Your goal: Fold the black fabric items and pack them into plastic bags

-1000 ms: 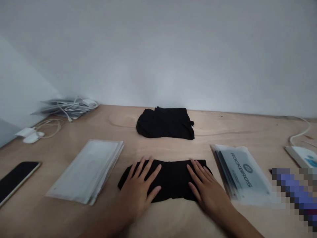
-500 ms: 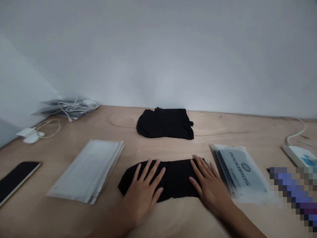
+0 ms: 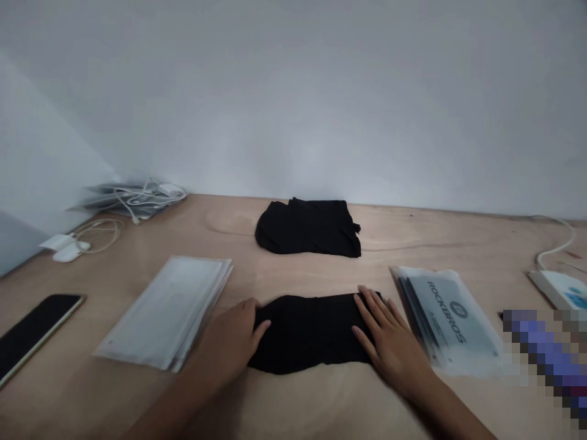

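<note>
A folded black cloth garment (image 3: 312,333) lies flat on the table in front of me. My left hand (image 3: 236,336) is at its left end, with the thumb on top of the fabric and the other fingers curled at the edge. The hand covers that end, so its outline there is hidden. On the right end rests my right hand (image 3: 387,339), palm down with fingers spread over the cloth. Farther back, near the wall, is a second folded black cloth (image 3: 312,227) that neither hand touches.
Left of the cloth is a stack of frosted plastic bags (image 3: 165,311), with a phone (image 3: 41,327) beyond it. To the right lie packed ROCKBROS bags (image 3: 452,318). White cables (image 3: 147,192) and a charger (image 3: 71,247) are at back left; a white power strip (image 3: 562,290) is at far right.
My left hand has gone from lying flat on the cloth to its left end, where the fingers have closed on the edge. My right hand stays in place.
</note>
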{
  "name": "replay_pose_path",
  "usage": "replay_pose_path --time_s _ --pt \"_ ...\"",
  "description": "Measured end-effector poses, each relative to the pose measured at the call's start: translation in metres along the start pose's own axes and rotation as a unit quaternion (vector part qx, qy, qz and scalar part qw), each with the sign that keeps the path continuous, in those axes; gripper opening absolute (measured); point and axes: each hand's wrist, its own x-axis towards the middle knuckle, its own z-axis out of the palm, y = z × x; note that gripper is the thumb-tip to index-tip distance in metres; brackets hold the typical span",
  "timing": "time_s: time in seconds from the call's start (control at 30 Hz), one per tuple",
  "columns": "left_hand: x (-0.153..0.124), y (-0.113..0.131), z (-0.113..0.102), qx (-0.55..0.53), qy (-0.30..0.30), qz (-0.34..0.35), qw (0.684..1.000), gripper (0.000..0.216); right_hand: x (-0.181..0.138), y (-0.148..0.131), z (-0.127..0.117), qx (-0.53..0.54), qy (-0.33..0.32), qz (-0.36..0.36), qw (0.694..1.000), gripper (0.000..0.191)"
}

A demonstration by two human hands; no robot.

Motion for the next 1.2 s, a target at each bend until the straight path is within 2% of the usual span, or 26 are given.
replay_pose_path --time_s 0.07,0.2,0.33,0.43,0.53,0.6,0.7,0.83,0.97,1.2 --pt "0.001 0.004 -0.005 -0.007 -0.034 0.0 0.999 0.031 0.0 0.001 -0.001 0.001 -0.005 -0.004 1.0 0.063" --pt "0.002 0.007 -0.012 -0.038 -0.033 0.015 0.999 0.026 0.002 0.006 -0.001 0.005 -0.002 -0.008 1.0 0.061" --pt "0.001 -0.003 -0.016 -0.165 -0.051 0.01 0.985 0.027 0.01 0.002 -0.011 0.01 0.019 -0.021 1.0 0.054" --pt "0.002 -0.013 -0.014 -0.255 -0.062 0.013 0.965 0.029 0.024 -0.027 -0.027 0.033 0.048 -0.042 0.997 0.046" --pt "0.005 -0.02 -0.01 -0.296 -0.051 0.013 0.954 0.03 0.04 -0.069 -0.034 0.081 0.026 -0.094 0.992 0.046" --pt "0.006 -0.022 -0.008 -0.307 -0.043 0.012 0.951 0.031 0.048 -0.091 -0.028 0.1 -0.004 -0.109 0.989 0.048" --pt "0.005 -0.023 -0.009 -0.321 -0.033 0.008 0.947 0.035 0.053 -0.104 -0.012 0.095 -0.037 -0.107 0.989 0.051" --pt "0.001 -0.021 -0.012 -0.326 -0.02 -0.008 0.945 0.044 0.052 -0.1 -0.001 0.093 -0.051 -0.109 0.988 0.055" --pt "-0.001 -0.014 -0.022 -0.326 -0.011 -0.022 0.945 0.051 0.054 -0.093 -0.008 0.131 -0.054 -0.11 0.984 0.053" --pt "0.001 0.021 -0.054 -0.318 -0.004 0.017 0.948 0.046 0.053 -0.051 -0.024 0.224 0.069 -0.019 0.972 0.048"
